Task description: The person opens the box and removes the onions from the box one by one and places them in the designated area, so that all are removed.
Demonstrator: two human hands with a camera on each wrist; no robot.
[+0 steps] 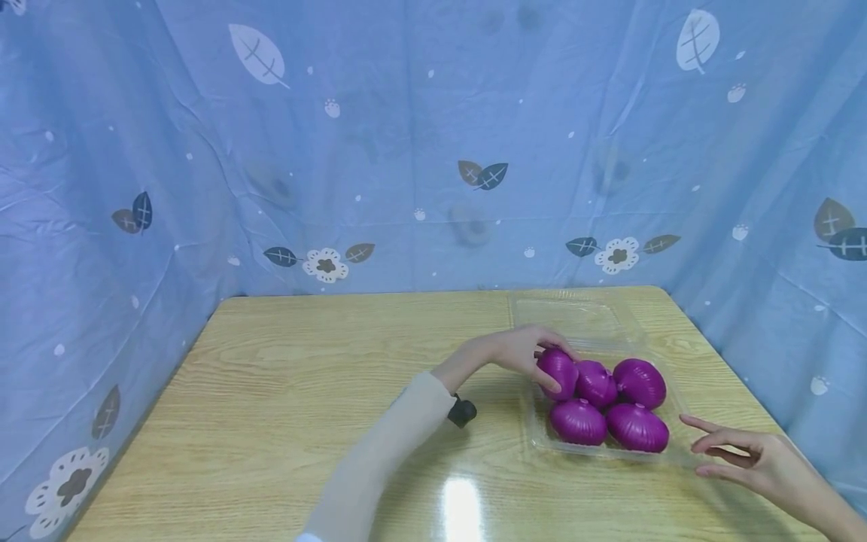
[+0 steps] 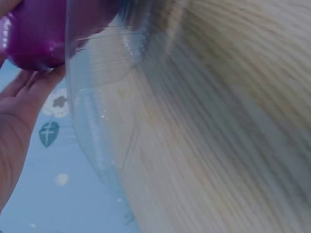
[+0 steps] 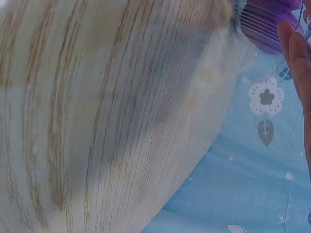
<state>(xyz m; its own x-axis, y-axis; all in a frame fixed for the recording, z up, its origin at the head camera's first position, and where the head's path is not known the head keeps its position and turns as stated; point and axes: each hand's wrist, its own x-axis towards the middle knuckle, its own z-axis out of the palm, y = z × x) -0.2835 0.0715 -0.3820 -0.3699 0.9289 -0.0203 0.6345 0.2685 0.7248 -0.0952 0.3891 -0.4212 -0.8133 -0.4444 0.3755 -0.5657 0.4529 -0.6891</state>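
The person's left hand [image 1: 531, 351] grips a purple onion [image 1: 558, 374] at the far left corner of a clear plastic tray [image 1: 533, 438], thumb on the near side and fingers over the top. From where I stand, that onion's long axis runs near to far; the hand hides which way its tip points. Four more share the tray: two front onions [image 1: 578, 423] lie lengthwise left to right, tips towards the far side, while the back middle onion [image 1: 594, 385] points its tip right and the back right onion [image 1: 640, 384] points left, towards it.

The right hand [image 1: 752, 461] is unclenched, fingers and thumb apart, just beside the tray's near right corner; I can't tell whether it touches the rim. The clear lid [image 1: 576, 320] lies folded back, close to the desk's [image 1: 305, 414] far edge. The right edge runs near the tray, while the desk reaches much farther to the left. A curtain [image 1: 406, 98] printed with leaves and flowers hangs around it.
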